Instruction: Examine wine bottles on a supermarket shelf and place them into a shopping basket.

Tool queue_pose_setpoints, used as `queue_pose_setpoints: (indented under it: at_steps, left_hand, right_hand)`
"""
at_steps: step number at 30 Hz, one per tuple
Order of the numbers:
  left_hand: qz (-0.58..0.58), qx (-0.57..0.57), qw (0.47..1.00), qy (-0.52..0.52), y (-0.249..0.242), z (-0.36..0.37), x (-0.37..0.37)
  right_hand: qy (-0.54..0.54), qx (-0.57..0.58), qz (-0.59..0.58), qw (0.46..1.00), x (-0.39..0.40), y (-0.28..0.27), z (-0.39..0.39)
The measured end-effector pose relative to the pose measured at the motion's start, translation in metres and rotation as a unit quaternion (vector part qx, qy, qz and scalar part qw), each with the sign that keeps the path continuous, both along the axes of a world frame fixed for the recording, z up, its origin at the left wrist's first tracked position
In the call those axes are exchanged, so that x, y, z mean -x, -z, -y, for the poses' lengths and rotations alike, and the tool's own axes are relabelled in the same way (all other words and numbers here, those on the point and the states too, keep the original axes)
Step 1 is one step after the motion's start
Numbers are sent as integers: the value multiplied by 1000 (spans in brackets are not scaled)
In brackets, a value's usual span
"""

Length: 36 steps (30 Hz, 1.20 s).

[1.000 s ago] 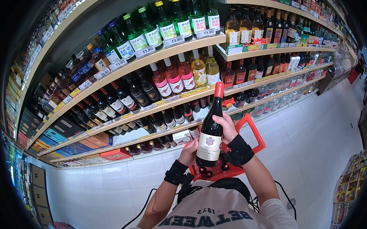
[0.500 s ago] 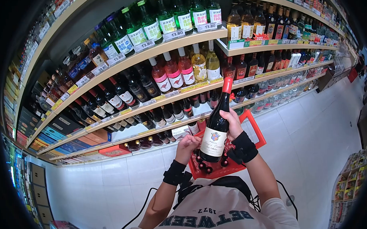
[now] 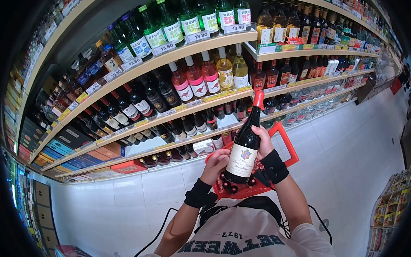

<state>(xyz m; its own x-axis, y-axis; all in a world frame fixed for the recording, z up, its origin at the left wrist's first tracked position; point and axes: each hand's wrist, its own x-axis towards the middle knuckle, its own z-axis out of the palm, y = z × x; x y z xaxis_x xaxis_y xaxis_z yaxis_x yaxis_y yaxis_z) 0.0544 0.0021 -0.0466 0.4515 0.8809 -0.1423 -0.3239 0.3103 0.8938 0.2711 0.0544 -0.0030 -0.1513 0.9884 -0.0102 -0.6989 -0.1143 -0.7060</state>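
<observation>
A dark wine bottle [image 3: 243,147] with a red neck cap and a cream label is held in front of the chest, its neck leaning up and to the right. My right hand [image 3: 263,142] is wrapped round its right side. Beside the lower left of the bottle is my left hand [image 3: 216,165], fingers curled, close to the label; whether it touches the glass or holds anything is not clear. Beneath the bottle, a red basket [image 3: 285,146] holds several bottles with dark red tops [image 3: 234,189].
Curved shelves [image 3: 182,109] of bottles with price tags run across the front, with green bottles [image 3: 156,38] on an upper row. White floor tiles [image 3: 337,146] lie below. Another rack [image 3: 391,203] stands at the right, and a black cable [image 3: 159,225] hangs near my left arm.
The bottle has shifted slightly down and tilted a bit more to the right. My left hand has moved a little nearer to it, and its fingers are more curled.
</observation>
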Motion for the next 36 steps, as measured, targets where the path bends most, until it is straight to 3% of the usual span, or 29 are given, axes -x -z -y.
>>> queue_pose_setpoints:
  at_steps: [8,15,18,27,31,36]
  left_hand:
    - [-4,4,1000,8,-1,0,5]
    - [-13,4,1000,-6,-14,4,15]
    - [-65,-93,994,-6,-22,7,7]
    - [-153,-220,963,-39,-13,10,-16]
    - [-88,-138,986,-22,-26,12,-11]
    - [86,-34,996,9,-32,14,-1]
  right_hand:
    - [26,-13,54,998,4,5,-1]
    - [57,14,62,996,7,-23,8]
    - [90,16,106,990,9,-19,3]
    - [168,-24,267,949,31,-32,12]
    - [100,-13,195,976,21,-33,8]
    - [-1,-45,239,970,-3,-46,11]
